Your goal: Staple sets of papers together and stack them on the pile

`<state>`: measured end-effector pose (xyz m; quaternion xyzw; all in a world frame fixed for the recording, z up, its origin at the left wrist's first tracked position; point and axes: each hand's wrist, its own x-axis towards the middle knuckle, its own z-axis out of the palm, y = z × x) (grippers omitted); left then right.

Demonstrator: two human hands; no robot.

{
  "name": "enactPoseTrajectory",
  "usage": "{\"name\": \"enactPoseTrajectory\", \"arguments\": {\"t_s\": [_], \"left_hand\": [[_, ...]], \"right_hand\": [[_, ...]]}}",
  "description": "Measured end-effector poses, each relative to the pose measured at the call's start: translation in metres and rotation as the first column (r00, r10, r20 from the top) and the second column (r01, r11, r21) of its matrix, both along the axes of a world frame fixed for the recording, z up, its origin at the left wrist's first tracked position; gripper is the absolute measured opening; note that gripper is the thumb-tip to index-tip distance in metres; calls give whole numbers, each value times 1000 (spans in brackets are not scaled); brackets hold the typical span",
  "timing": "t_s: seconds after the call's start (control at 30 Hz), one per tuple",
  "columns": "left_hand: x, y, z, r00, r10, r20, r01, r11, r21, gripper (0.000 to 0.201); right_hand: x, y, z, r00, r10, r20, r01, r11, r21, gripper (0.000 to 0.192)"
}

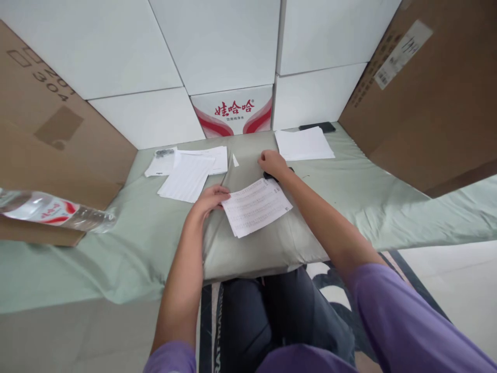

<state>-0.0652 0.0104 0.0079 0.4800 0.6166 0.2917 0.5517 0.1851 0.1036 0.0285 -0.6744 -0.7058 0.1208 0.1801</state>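
Note:
My left hand point(212, 199) grips the left edge of a small stack of printed sheets point(258, 208), thumb on top. Lines of print cover the top sheet, and its lower edge lifts slightly. Beyond the sheets, my right hand point(274, 163) is closed in a loose fist; whatever its fingers may hold is hidden. A black object point(268, 176) shows at my right wrist, mostly covered, so I cannot tell its kind. Between and beyond my hands lies a small white paper triangle point(235, 161).
Loose printed papers point(187, 177) and a clear bag with dark bits point(164, 154) lie at left. A white paper stack point(305, 144) overlaps a black flat object point(328, 127) at right. Cartons point(430, 103) flank the green cloth point(341, 207); a water bottle point(58, 211) is at left.

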Motion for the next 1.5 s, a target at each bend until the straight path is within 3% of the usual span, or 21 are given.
{"name": "enactPoseTrajectory", "arguments": {"t_s": [0.2,0.5,0.77,1.03,1.37,1.5], "left_hand": [[3,-3,2,994,-103,-37,102,994,-31,35],[9,-5,0,987,-142,-76,143,990,3,30],[9,-6,-3,990,-120,-73,121,992,18,26],[8,0,-4,982,-184,-47,182,983,-30,33],[10,-9,0,983,-165,-80,164,986,-11,27],[11,-13,-5,987,-145,-68,147,989,25,31]], "right_hand": [[-2,2,-15,999,-42,-11,41,999,-22,28],[-3,2,-19,998,-39,45,41,998,-45,29],[-14,3,-13,977,28,211,6,988,-157,33],[-22,-3,-14,958,20,287,13,993,-115,39],[-20,-1,-14,974,43,221,-1,983,-185,35],[-16,0,-17,985,32,169,-5,987,-161,33]]}}
